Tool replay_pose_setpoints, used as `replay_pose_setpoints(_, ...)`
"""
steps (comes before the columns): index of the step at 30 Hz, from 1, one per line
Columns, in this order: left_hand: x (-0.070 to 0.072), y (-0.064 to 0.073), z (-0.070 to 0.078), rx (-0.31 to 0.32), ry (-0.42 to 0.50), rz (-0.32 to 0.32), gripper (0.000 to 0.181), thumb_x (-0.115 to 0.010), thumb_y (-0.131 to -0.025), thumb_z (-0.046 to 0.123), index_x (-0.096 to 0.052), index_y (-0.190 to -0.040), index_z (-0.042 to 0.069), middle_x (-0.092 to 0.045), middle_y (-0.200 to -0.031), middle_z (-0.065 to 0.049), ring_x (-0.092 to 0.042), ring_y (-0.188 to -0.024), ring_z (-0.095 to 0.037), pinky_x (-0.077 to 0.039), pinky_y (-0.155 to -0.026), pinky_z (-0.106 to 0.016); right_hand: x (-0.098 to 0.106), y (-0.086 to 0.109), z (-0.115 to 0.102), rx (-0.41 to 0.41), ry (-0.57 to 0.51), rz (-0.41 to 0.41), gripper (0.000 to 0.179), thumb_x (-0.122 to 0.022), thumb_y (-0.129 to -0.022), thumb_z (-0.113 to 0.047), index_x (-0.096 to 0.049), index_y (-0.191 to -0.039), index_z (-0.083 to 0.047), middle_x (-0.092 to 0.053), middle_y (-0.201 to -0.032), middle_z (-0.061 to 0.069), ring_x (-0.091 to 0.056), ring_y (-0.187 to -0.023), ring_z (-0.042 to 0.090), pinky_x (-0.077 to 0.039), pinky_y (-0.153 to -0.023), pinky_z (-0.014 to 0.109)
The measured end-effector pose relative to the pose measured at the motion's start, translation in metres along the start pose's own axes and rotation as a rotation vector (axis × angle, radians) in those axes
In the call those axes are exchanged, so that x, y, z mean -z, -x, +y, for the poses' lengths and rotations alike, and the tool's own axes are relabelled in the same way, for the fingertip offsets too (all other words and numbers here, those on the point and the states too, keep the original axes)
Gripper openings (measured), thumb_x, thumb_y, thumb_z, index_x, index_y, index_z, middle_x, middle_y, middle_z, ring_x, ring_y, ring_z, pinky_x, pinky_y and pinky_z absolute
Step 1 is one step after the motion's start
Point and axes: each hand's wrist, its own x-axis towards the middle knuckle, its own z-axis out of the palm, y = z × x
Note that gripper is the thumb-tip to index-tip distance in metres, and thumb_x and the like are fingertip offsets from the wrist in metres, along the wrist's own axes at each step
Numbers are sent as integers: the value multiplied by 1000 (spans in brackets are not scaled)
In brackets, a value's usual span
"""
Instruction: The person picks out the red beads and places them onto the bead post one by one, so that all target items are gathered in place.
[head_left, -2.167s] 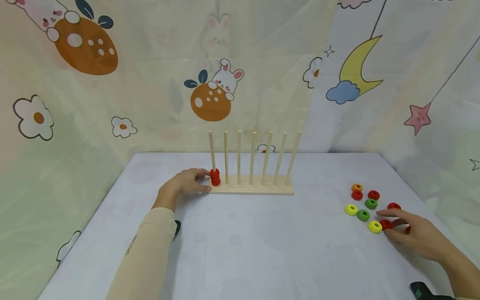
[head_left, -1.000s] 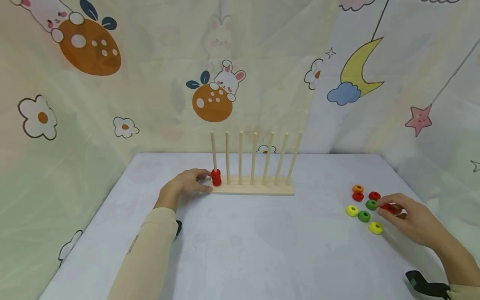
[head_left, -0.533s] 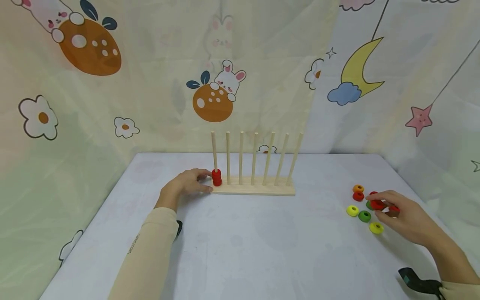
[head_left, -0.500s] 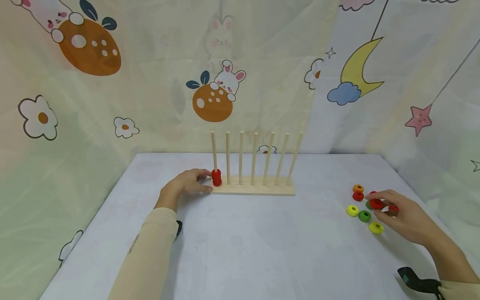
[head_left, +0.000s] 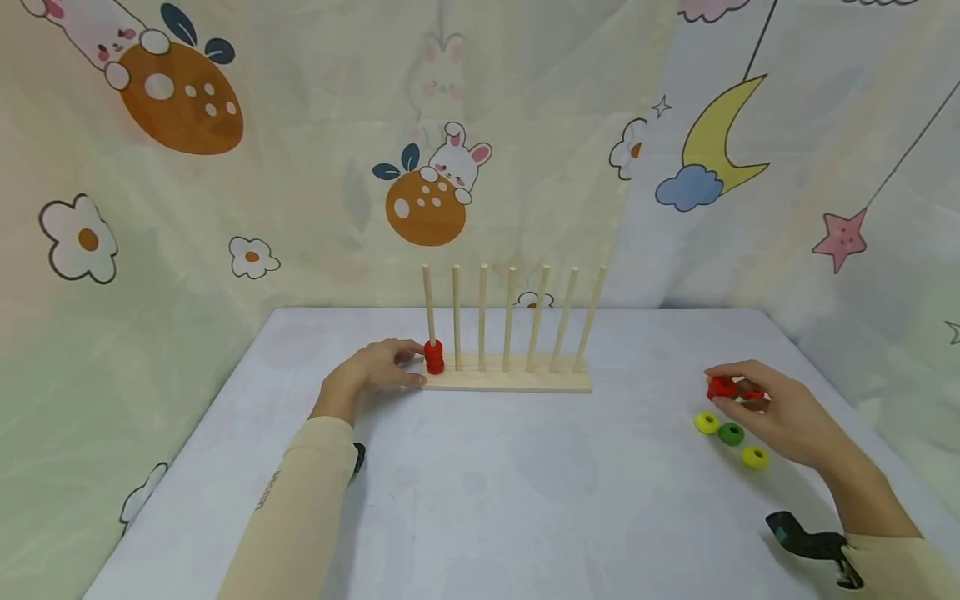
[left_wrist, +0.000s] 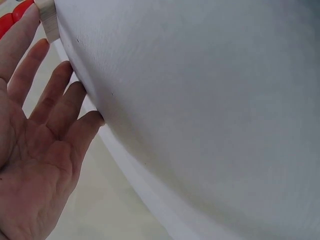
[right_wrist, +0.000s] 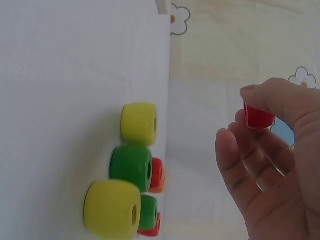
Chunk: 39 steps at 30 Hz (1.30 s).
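Note:
On the table stands a wooden peg rack [head_left: 510,381], a row of several upright pegs on a flat base. Two red beads [head_left: 434,357] sit on its leftmost peg. My left hand [head_left: 372,364] holds the left end of the base, thumb at the front corner and index finger farther back; the left wrist view shows its other fingers extended. At the right, my right hand [head_left: 787,412] pinches a red bead [right_wrist: 258,117] between thumb and index finger. The bead is raised off the table, and the remaining fingers lie loosely bent.
Near my right hand lie two yellow beads [right_wrist: 112,210] and a green bead [head_left: 731,433]. Behind them, the right wrist view shows another green bead [right_wrist: 148,212], red beads [right_wrist: 157,172] and an orange one. A printed curtain [head_left: 315,167] hangs behind the table.
My right hand has picked up a red bead and moved left and farther back over the other beads. My left hand stays at the end of the rack.

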Motion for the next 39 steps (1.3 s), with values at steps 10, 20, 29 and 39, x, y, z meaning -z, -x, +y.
replay_pose_setpoints(10, 1, 2, 0, -8, -9, 6, 62, -77, -90, 36, -54, -148, 27, -51, -153, -12, -41, -143, -36, -35, -113, -66, -8, -17, -14, 16, -24, 21, 43, -79, -90, -10, -66, -131, -16, -66, -113, -2, -53, -92, -6, -49, -72, 9)
replay_pose_setpoints(20, 1, 1, -1, -9, -3, 4, 61, -78, -90, 35, -55, -147, 27, -51, -152, -11, -41, -143, -36, -34, -114, -66, -16, -28, -27, 11, -75, 34, 40, -78, -92, -14, -67, -131, -17, -64, -110, -6, -55, -90, -2, -50, -74, 10)
replay_pose_setpoints(29, -1, -1, -1, 9, -1, 1, 61, -78, -90, 36, -56, -146, 29, -50, -154, -10, -41, -143, -36, -34, -113, -67, -25, -43, -43, 45, -134, 65, 40, -76, -92, -8, -68, -130, -18, -67, -108, -7, -57, -91, 1, -51, -75, 12)
replay_pose_setpoints(39, -2, -1, -1, 23, 3, 2, 62, -79, -90, 37, -56, -146, 30, -50, -154, -10, -40, -144, -35, -34, -113, -67, -33, -67, -62, 129, -131, 30, 35, -76, -93, -10, -69, -125, -19, -65, -106, -11, -62, -89, 5, -56, -73, 21)
